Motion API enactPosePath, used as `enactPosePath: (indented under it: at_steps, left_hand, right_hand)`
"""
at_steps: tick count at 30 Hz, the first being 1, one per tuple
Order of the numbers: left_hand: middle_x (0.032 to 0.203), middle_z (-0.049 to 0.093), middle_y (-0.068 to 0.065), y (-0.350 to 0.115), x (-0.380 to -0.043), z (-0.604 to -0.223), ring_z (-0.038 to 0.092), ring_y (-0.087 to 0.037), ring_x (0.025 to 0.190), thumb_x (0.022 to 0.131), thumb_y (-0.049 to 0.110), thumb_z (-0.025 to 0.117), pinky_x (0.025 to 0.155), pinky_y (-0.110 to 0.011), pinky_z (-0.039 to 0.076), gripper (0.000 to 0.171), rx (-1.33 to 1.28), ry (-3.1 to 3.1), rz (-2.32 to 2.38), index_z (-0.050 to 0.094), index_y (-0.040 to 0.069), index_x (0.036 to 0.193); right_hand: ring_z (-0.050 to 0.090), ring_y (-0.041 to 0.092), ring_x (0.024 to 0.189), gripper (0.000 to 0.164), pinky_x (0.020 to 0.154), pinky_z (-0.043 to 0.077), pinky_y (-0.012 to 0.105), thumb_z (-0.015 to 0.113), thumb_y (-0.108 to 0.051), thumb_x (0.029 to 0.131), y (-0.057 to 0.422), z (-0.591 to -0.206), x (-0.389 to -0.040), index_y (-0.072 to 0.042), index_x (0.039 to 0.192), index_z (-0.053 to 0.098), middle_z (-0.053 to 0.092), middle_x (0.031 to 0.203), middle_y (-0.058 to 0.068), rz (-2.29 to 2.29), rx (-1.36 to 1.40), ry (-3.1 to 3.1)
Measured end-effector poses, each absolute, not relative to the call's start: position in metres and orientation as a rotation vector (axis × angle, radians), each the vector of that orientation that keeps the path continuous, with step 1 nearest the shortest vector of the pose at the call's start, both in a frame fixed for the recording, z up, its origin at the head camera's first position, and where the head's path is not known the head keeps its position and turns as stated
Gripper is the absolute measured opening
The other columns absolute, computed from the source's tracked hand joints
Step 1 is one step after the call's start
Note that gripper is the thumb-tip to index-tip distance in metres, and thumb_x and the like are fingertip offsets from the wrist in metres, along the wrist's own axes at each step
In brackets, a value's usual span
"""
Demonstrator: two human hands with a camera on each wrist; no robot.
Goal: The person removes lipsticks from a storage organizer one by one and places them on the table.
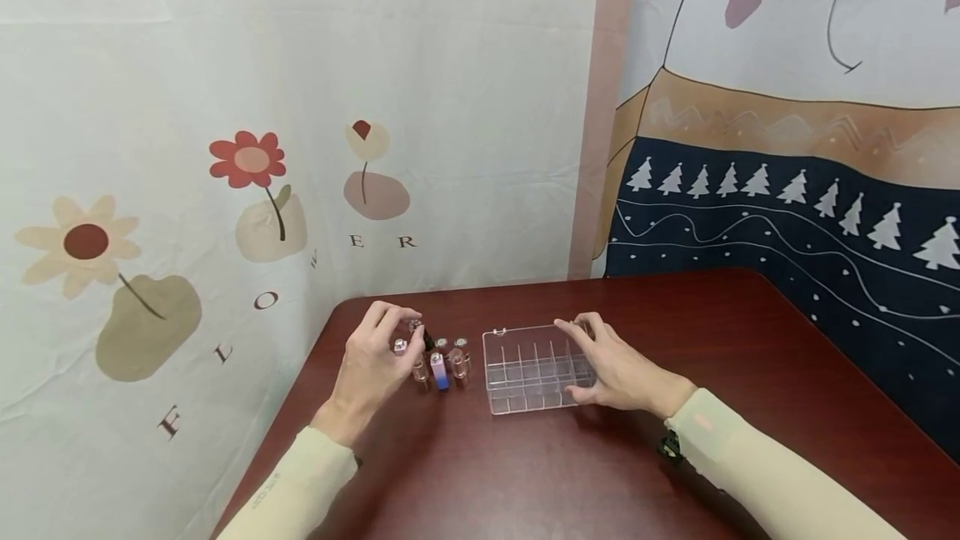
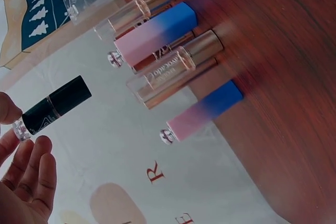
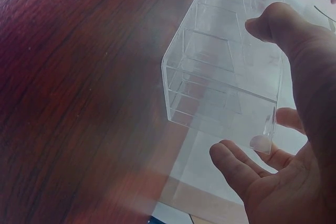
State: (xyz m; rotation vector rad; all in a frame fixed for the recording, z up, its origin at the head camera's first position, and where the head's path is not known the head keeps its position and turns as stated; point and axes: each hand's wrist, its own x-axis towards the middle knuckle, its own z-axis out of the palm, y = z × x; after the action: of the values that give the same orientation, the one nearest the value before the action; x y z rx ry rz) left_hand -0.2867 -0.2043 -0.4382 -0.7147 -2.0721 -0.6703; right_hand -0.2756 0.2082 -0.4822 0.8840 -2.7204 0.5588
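My left hand (image 1: 378,357) pinches a black lipstick tube (image 2: 58,106) by its clear, knobbed end, holding it up beside a group of several standing lipsticks. Among them are a pink-to-blue tube (image 1: 439,371), a second pink-to-blue tube (image 2: 205,111) and clear tubes with rose-gold parts (image 2: 178,66). To the right of the group stands a clear plastic box (image 1: 525,386) divided into compartments. My right hand (image 1: 618,367) grips the box at its right end, thumb on the near side and fingers at the far side. In the right wrist view one fingertip presses flat against the clear wall.
Both the lipsticks and the box stand on a dark red-brown wooden table (image 1: 525,473). Behind the table hangs a pale cloth with printed flowers (image 1: 450,107). A dark cloth with white trees (image 1: 750,223) hangs at the right.
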Motion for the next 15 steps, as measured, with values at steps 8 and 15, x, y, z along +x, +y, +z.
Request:
enactPosePath:
  at_steps: [8, 15]
  left_hand:
    - [0.108, 0.073, -0.01, -0.215, -0.287, -0.441, 0.076, -0.021, 0.09, 0.094, -0.002, 0.086, 0.078, -0.031, 0.06, 0.019, -0.695, -2.043, -0.663, 0.081, 0.005, 0.112]
    - [0.109, 0.073, -0.009, -0.224, -0.286, -0.443, 0.076, -0.02, 0.093, 0.095, 0.001, 0.087, 0.079, -0.031, 0.059, 0.018, -0.665, -2.05, -0.64, 0.082, 0.006, 0.112]
  right_hand:
    - [0.061, 0.036, 0.138, 0.105, 0.111, 0.065, 0.052, 0.099, -0.028, 0.089, 0.21, -0.483, -0.275, -0.01, 0.176, 0.043, 0.05, 0.157, 0.02, 0.547, 0.895, -2.687]
    - [0.061, 0.035, 0.138, 0.104, 0.109, 0.066, 0.051, 0.099, -0.028, 0.089, 0.21, -0.483, -0.274, -0.012, 0.176, 0.044, 0.051, 0.156, 0.019, 0.542, 0.892, -2.678]
